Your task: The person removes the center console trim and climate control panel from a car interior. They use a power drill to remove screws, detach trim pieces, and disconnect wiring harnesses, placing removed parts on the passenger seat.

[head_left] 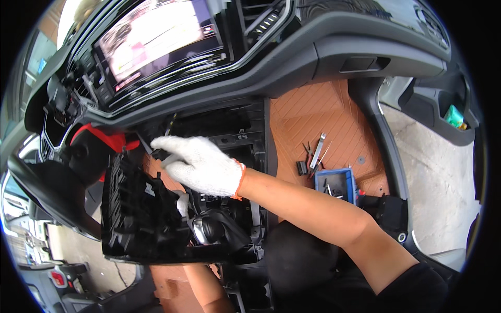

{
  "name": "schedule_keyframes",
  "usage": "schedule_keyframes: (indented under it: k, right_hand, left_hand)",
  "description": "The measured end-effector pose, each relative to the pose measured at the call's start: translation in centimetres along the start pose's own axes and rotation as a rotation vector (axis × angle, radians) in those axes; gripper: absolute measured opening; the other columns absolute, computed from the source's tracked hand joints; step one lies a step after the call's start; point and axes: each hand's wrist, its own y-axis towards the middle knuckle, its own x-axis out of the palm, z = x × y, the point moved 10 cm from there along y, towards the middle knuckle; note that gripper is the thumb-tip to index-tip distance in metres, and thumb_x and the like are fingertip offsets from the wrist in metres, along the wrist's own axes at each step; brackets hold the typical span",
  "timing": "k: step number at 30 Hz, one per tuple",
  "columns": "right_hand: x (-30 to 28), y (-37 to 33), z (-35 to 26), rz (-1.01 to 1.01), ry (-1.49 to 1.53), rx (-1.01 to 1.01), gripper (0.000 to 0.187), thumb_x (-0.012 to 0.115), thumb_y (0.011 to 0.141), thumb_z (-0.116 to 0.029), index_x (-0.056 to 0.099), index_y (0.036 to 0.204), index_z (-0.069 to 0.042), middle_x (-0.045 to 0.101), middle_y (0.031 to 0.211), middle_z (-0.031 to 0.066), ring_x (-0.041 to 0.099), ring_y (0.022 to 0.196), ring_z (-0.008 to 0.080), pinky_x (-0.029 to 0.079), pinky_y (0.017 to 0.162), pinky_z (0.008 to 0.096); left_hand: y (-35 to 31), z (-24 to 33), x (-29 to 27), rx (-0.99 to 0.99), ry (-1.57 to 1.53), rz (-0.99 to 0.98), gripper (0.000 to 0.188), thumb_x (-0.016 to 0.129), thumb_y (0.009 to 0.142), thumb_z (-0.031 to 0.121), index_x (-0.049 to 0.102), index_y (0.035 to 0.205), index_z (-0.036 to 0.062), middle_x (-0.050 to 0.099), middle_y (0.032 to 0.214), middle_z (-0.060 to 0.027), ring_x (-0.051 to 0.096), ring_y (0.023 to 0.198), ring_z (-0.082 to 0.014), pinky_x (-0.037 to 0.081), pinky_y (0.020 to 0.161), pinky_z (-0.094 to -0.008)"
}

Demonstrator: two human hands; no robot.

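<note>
A black plastic console panel (146, 208) is tilted up on the left of the opened centre console, its ribbed side showing. My left arm passes beneath it, and my gloved left hand (182, 204) closes on its inner edge; most of that hand is hidden by the panel. My right hand (201, 164), in a white knitted glove with an orange cuff, reaches across to the panel's far end. Its thumb and fingers are pinched around a small dark part (159, 154) that I cannot make out. Close by the left hand stands the gear lever (205, 229), with a dark boot around it.
Beyond the console are the dashboard (292, 55) and a lit screen (156, 36); the steering wheel (52, 193) is at the left. On the brown passenger floor mat (308, 112) lie pliers (309, 151), other tools and a blue tray (334, 172). The passenger door (438, 109) stands open.
</note>
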Motion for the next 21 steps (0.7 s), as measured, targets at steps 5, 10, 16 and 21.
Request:
schedule_keyframes:
  k: [5,10,16,21]
  right_hand:
    - [2.3,0.8,0.3,-0.19,-0.096,-0.053,0.066,0.059,0.089,-0.008,0.048,0.153,0.005,0.071,0.125,0.0271,0.071,0.103,0.0466,0.058,0.092,0.0493]
    - [2.3,0.9,0.9,-0.283,-0.014,0.002,0.072,0.055,0.09,0.0,0.039,0.16,-0.001,0.062,0.14,0.0286,0.072,0.105,0.0448,0.059,0.093,0.0501]
    - [0.6,0.3,1.3,-0.305,-0.018,0.049,0.07,0.053,0.091,0.002,0.036,0.159,0.001,0.07,0.112,0.0286,0.075,0.072,0.0392,0.066,0.072,0.0476]
    - [-1.1,0.7,1.2,-0.157,0.093,0.005,0.042,0.066,0.092,-0.007,0.067,0.133,0.0,0.075,0.11,0.0273,0.073,0.107,0.0434,0.057,0.095,0.0497]
  left_hand:
    - [-1.2,-1.0,-1.0,-0.115,-0.106,0.008,0.055,0.074,0.098,0.014,0.057,0.149,0.0002,0.069,0.139,-0.0176,0.067,0.117,-0.0258,0.053,0.102,-0.0377]
    - [-0.7,-0.5,-0.7,-0.101,-0.09,0.028,0.056,0.074,0.098,0.013,0.057,0.149,0.0001,0.069,0.138,-0.0168,0.067,0.117,-0.0256,0.053,0.102,-0.0379]
    - [0.0,-0.2,-0.2,-0.084,-0.047,0.022,0.056,0.074,0.098,0.013,0.056,0.149,0.0001,0.069,0.138,-0.0159,0.067,0.117,-0.0253,0.053,0.102,-0.0382]
    - [1.8,-2.3,-2.9,-0.01,-0.013,0.045,0.057,0.075,0.098,0.012,0.056,0.15,0.0,0.069,0.138,-0.0151,0.067,0.116,-0.025,0.053,0.102,-0.0385]
